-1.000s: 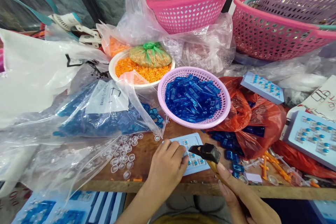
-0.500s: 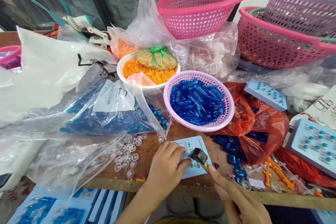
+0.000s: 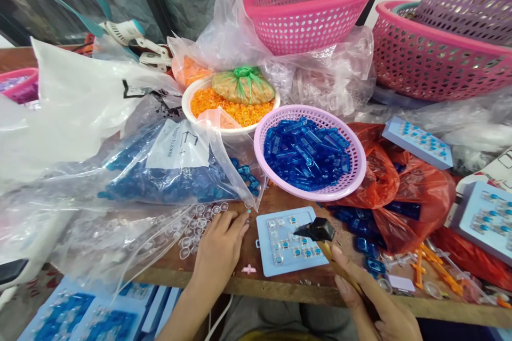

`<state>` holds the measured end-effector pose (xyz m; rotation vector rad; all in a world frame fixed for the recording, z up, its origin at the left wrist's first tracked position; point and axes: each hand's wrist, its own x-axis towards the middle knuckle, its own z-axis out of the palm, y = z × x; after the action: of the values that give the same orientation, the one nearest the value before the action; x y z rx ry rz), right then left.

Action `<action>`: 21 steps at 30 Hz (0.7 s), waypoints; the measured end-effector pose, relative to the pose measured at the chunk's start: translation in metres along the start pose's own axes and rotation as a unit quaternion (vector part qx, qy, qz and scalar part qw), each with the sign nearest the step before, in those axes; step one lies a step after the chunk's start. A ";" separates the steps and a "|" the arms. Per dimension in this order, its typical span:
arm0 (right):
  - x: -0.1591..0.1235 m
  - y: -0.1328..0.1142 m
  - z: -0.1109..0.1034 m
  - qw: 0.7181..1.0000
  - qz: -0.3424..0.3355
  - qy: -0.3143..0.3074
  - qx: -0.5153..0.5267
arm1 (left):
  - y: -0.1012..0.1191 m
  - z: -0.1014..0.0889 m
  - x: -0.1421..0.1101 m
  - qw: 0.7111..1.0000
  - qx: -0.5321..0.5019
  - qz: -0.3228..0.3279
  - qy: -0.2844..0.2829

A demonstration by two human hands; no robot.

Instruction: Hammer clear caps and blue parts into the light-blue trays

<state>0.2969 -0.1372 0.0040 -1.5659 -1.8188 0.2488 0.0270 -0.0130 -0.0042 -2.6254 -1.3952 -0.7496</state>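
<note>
My left hand (image 3: 221, 245) lies low over the table beside a scatter of small clear plastic caps (image 3: 185, 248). Its fingers stretch forward, slightly apart, with the tips touching down near the caps; no held piece shows. My right hand (image 3: 370, 298) grips the wooden handle of a hammer (image 3: 323, 230). The dark hammer head hovers over the right part of a light blue plastic panel (image 3: 267, 256). Clear square pieces, several with blue centres, sit in the panel. A pink cross-shaped piece (image 3: 248, 269) rests on the wood left of the panel.
Behind the panel stands a lilac basket (image 3: 360, 170) of blue plastic parts. A bag of blue pieces (image 3: 168, 186) lies left, a red bag (image 3: 424, 192) right. Finished-looking panels (image 3: 418, 144) lie at right. Orange parts (image 3: 420, 266) lie near the table's front edge (image 3: 292, 292).
My left hand has moved left, off the panel to the clear caps, uncovering the panel's left side and the pink piece. The hammer has shifted slightly right, still in my right hand.
</note>
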 end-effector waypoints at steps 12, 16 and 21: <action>-0.005 0.002 -0.003 0.999 0.037 0.031 -0.023 | 0.019 -0.010 0.007 0.989 -0.121 -0.049 0.067; -0.007 0.002 -0.007 0.997 0.062 0.043 -0.018 | 0.052 -0.012 0.034 0.979 -0.183 -0.056 0.065; -0.005 0.003 -0.011 0.996 0.062 0.060 -0.009 | 0.076 0.001 0.053 0.986 -0.163 -0.042 -0.003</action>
<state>0.3066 -0.1445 0.0084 -1.6721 -1.6392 0.1913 0.1122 -0.0167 0.0307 -2.8198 -1.5079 -1.0638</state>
